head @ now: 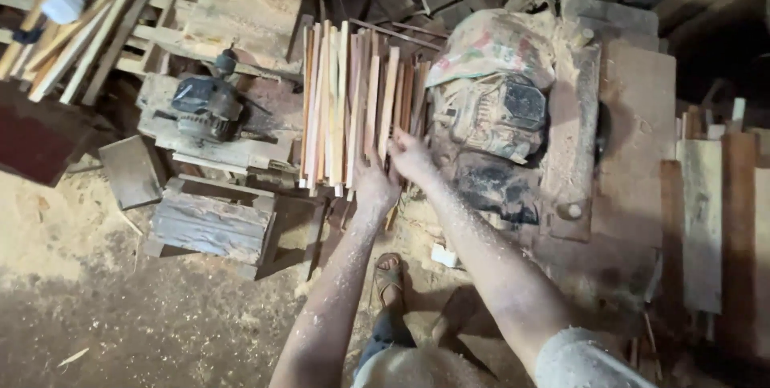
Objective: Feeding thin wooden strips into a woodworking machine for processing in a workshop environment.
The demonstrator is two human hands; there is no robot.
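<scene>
At the near ends of a stack of thin wooden strips (353, 107), the left hand (374, 185) lies with fingers closed on the strips' lower ends, while the right hand (411, 155) pinches one strip just beside it, both forearms dusted with sawdust. The strips lie side by side between a small dark motor (204, 103) on a wooden block to the left and a dust-caked machine (493, 115), partly under a sack (493, 43), to the right. A sandalled foot (389, 276) stands on the sawdust-covered floor (120, 316) below.

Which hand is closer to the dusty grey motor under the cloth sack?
Right. The right hand sits just beside the dusty grey motor; the left hand is farther, under the thin wooden strips.
</scene>
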